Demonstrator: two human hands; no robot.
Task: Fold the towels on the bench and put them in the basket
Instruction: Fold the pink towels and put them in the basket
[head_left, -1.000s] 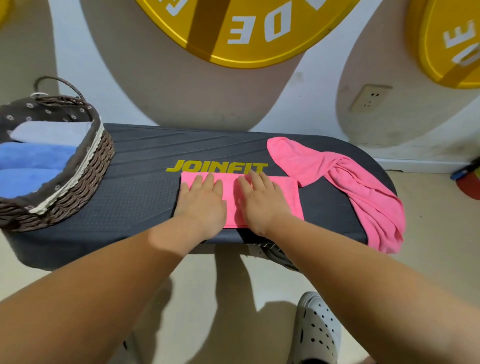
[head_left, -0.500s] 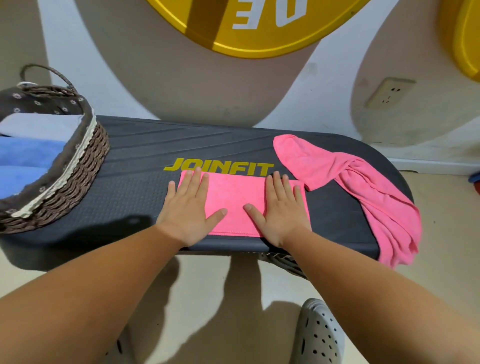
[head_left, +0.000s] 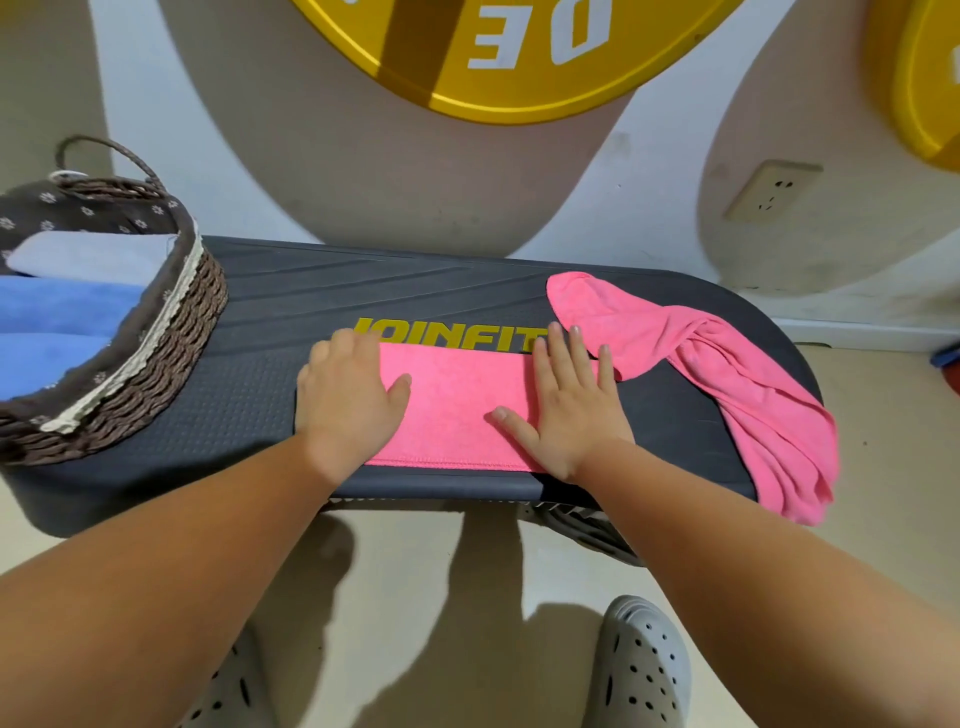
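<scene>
Now the folded pink rectangular towel (head_left: 457, 410) lies flat by the front edge of the dark oval plastic bench (head_left: 249, 415), at its middle. Both hands have slid apart from the centre to its ends. The right hand (head_left: 571, 410) presses flat, fingers spread. The left hand (head_left: 348, 405) lies palm down with bent fingers; I cannot tell whether it grips. A crumpled pink towel (head_left: 727, 384) just beside the right fingers drapes over the right end. The brown woven basket (head_left: 171, 332) of blue towels (head_left: 52, 312) sits on the left end, bare bench between.
</scene>
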